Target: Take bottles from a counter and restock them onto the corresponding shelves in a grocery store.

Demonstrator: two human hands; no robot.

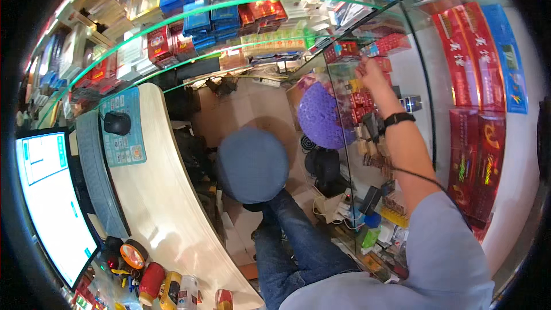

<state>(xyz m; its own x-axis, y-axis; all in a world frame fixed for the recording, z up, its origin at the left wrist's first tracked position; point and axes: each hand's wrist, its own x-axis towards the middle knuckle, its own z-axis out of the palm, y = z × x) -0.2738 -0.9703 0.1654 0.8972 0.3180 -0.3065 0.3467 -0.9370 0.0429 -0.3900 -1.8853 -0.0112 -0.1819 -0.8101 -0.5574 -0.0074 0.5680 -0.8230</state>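
Observation:
My right hand (371, 72) reaches out at the upper right, into a glass-sided shelf. Its fingers are bent, and their tips are close to several small red packs (389, 44); I cannot tell whether they touch or grip one. Just below the hand lie more red packs (361, 100). A black band circles my right wrist, and a dark cable (419, 176) runs along the arm. To the right of the forearm stand red cartons (469, 56), a blue carton (508, 60) and dark red cartons (475, 163). My left hand is out of view.
A round blue-grey stool (253, 165) stands before my legs. Beside the glass pane (340, 137) is a purple rounded object (320, 114). Leftward are a pale desk (159, 181), monitor (51, 198), keyboard (101, 172) and mouse (117, 123). Glass shelves (215, 6) hold many boxes.

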